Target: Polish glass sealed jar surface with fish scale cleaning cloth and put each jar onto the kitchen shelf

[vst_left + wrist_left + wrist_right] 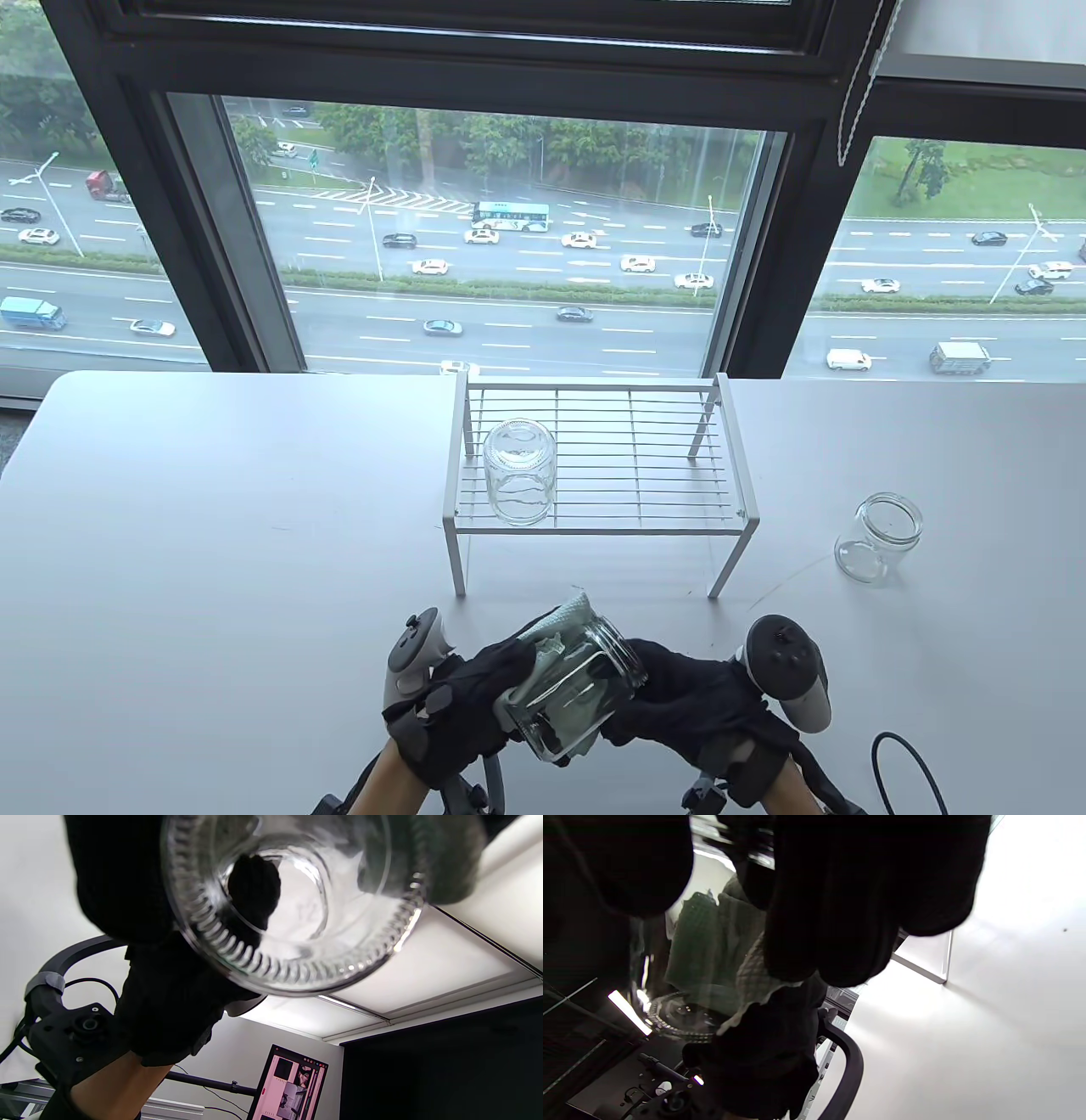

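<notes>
A clear glass jar point(585, 683) is held tilted above the table's near edge, mouth toward the upper right. My left hand point(501, 679) wraps a pale green cleaning cloth point(562, 620) around the jar's side and base end. My right hand point(657, 688) grips the jar near its mouth. In the left wrist view the jar's ribbed base point(297, 921) fills the top, with cloth point(449, 857) at its right. In the right wrist view the cloth point(712, 942) shows through the glass behind my dark fingers point(840, 899). The white wire shelf point(730, 441) carries one upturned jar point(519, 475).
Another open jar point(878, 539) stands on the table right of the shelf. A black cable point(899, 764) loops at the near right. The white table point(212, 526) runs to a large window at the back. A shelf leg point(946, 959) shows nearby.
</notes>
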Demonstrator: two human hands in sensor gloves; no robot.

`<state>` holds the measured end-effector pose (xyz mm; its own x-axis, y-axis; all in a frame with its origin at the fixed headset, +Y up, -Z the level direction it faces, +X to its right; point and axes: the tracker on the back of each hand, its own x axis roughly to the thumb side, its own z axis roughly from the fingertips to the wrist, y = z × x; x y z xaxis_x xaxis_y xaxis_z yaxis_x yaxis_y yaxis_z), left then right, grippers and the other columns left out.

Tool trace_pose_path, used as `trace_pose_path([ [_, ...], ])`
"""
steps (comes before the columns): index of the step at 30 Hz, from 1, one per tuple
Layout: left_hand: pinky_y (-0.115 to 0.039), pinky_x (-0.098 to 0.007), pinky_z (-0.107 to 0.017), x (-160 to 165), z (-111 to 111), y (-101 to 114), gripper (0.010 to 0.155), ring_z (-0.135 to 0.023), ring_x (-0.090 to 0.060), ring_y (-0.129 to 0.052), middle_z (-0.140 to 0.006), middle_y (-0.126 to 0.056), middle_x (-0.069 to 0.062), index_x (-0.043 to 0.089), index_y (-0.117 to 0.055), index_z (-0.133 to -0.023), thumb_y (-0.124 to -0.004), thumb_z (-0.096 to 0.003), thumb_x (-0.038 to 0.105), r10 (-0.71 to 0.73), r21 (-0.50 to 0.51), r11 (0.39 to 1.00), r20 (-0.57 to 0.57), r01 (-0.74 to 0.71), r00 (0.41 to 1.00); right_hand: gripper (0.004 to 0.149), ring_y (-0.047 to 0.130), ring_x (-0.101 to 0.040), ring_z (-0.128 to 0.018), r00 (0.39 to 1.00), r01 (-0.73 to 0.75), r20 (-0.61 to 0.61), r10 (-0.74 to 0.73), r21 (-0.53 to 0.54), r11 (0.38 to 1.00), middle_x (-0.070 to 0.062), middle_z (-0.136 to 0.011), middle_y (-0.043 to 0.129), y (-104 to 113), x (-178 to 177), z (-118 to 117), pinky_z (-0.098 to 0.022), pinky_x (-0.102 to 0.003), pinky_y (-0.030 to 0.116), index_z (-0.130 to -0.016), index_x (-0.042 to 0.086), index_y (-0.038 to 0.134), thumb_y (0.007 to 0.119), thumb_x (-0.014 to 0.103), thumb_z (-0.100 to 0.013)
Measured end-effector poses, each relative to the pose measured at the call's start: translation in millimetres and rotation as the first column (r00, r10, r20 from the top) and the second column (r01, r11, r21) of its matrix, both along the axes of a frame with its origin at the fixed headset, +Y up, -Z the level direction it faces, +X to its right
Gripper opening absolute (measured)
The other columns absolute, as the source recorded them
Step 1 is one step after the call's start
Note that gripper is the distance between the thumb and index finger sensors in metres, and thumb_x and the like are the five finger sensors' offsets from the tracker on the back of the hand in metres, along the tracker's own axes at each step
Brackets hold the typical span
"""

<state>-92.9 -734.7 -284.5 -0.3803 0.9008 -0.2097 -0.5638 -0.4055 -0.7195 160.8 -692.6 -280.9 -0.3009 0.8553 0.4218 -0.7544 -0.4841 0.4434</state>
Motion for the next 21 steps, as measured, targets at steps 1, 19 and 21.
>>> trace_pose_path([
  [1, -0.095, -0.046, -0.041, -2, -1, 0, 0.088, -0.069, -0.052, -0.095, -0.103, -0.063, -0.039, 0.024, -0.037, -0.117, -0.070, -0.0546, 0.075, -0.025, 0.006, 1.000, -0.018, 0.025, 1.000, 0.066, 0.106, -0.025, -0.050, 0.999, -0.026, 0.034, 0.024, 0.041, 0.999, -0.004, -0.064, 0.106, 0, 0, 0, -0.044, -0.047, 0.085, -0.094, 0.035, 0.079, 0.084, 0.062, -0.034],
  [19, -0.085, -0.055, -0.050, -4, 9, 36, 0.074, -0.082, -0.060, -0.080, -0.113, -0.059, -0.030, 0.032, -0.057, -0.112, -0.078, -0.0504, 0.066, -0.173, 0.443, 0.751, -0.583, 0.489, 0.794, 0.056, 0.111, -0.019, -0.033, 0.894, 0.208, 0.442, -0.073, -0.266, 0.941, -0.010, -0.048, 0.111, -22, 22, -5, -0.033, -0.042, 0.091, -0.068, 0.028, 0.094, 0.082, 0.069, -0.031],
  [21, -0.083, -0.056, -0.053, -1, 15, 43, 0.078, -0.085, -0.060, -0.077, -0.114, -0.055, -0.029, 0.032, -0.049, -0.114, -0.078, -0.0502, 0.066, -0.160, 0.498, 0.679, -0.617, 0.540, 0.771, 0.056, 0.111, -0.019, -0.030, 0.892, 0.303, 0.434, -0.128, -0.364, 0.881, -0.010, -0.046, 0.111, -29, 23, -6, -0.031, -0.041, 0.091, -0.067, 0.027, 0.095, 0.082, 0.068, -0.032],
])
